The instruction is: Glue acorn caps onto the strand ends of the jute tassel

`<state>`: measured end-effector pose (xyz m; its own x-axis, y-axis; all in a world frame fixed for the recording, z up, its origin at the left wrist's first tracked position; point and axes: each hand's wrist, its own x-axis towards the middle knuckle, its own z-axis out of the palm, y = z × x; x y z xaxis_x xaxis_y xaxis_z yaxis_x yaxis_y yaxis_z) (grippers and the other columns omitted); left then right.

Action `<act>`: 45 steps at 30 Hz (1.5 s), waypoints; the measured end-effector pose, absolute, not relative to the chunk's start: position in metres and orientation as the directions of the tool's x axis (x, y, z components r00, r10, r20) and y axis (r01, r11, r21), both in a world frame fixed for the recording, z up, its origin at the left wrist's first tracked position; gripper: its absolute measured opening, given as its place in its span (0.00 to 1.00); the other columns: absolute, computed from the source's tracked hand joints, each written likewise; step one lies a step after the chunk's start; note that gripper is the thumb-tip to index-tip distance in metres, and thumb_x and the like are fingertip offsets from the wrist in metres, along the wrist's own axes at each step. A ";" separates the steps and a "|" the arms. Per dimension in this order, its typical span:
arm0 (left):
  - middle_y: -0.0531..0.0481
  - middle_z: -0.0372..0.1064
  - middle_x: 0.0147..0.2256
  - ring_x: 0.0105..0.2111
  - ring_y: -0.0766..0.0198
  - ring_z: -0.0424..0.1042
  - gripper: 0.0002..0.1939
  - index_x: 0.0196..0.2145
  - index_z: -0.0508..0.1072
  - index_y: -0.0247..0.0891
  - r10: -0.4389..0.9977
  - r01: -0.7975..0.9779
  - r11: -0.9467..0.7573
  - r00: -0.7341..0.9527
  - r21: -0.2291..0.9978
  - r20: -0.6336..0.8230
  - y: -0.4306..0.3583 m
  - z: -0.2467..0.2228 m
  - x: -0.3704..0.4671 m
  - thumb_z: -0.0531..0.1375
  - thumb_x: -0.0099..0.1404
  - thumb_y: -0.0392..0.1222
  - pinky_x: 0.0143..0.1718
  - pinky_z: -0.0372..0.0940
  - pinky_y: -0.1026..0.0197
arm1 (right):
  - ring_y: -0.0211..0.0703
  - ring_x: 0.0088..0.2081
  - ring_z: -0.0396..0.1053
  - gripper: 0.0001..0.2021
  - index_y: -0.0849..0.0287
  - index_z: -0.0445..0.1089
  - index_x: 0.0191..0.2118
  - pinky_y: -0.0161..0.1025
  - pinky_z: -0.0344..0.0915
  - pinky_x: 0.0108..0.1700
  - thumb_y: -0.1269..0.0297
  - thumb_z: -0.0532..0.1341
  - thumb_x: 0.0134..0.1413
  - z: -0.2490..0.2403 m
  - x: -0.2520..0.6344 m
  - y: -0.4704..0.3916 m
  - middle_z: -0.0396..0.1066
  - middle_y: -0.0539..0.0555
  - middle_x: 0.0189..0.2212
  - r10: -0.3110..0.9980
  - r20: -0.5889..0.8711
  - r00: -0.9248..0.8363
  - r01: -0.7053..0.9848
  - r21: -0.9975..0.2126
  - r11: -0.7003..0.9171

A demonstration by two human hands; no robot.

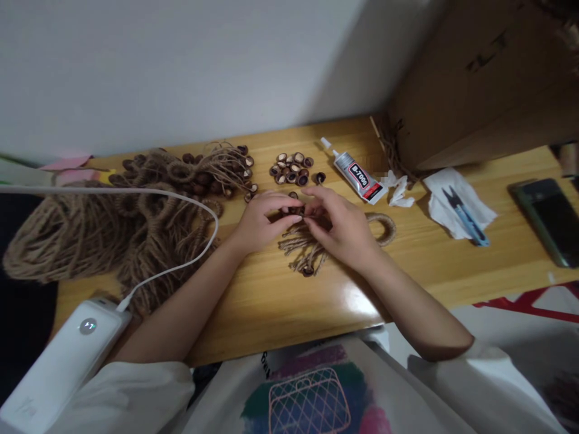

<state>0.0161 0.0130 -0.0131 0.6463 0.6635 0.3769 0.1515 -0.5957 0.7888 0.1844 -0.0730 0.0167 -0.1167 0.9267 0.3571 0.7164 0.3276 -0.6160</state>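
Observation:
Both hands meet over the middle of the wooden table. My left hand [265,222] pinches a small brown nut shell [293,210] between thumb and fingers. My right hand [341,226] has its thumb and fingertips closed against the same spot, on something too small to make out. Beneath the hands lies a twine piece with loose strands [298,244], and one shell half [308,271] sits at the strand ends. A wrapped twine ring [387,229] shows to the right, partly hidden by my right hand.
Several shell halves [292,169] and a glue tube [359,178] lie behind the hands. Twine bundles [149,223] fill the left. Blue snips [468,217] rest on white tissue [446,184], near a phone [549,220]. A cardboard box [479,84] stands back right; a cabled power bank [67,361] is front left.

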 end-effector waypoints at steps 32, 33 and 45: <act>0.47 0.77 0.36 0.37 0.59 0.75 0.07 0.35 0.78 0.39 0.703 0.213 -0.526 0.654 0.823 0.280 0.013 -0.010 0.015 0.64 0.56 0.41 0.43 0.67 0.55 | 0.46 0.41 0.70 0.18 0.59 0.61 0.51 0.43 0.67 0.43 0.74 0.54 0.54 0.013 0.180 -0.072 0.72 0.57 0.41 0.918 0.376 -0.129 0.760 -0.557 0.335; 0.47 0.77 0.36 0.37 0.59 0.75 0.08 0.35 0.78 0.39 0.702 0.210 -0.528 0.653 0.823 0.283 0.013 -0.010 0.015 0.64 0.56 0.42 0.43 0.67 0.55 | 0.47 0.41 0.70 0.18 0.60 0.61 0.51 0.43 0.67 0.43 0.74 0.54 0.53 0.013 0.181 -0.072 0.72 0.57 0.41 0.916 0.379 -0.128 0.758 -0.558 0.337; 0.48 0.77 0.35 0.34 0.62 0.73 0.09 0.36 0.77 0.39 0.708 0.220 -0.519 0.652 0.826 0.271 0.013 -0.009 0.015 0.65 0.56 0.39 0.42 0.67 0.56 | 0.48 0.37 0.70 0.17 0.60 0.61 0.50 0.43 0.65 0.40 0.69 0.56 0.52 0.016 0.182 -0.074 0.72 0.55 0.34 0.948 0.310 -0.069 0.741 -0.620 0.257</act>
<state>0.0152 0.0128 -0.0091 0.6523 0.7078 0.2712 0.2199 -0.5192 0.8259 0.1822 -0.0738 0.0161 -0.0695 0.9483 0.3098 0.7412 0.2569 -0.6202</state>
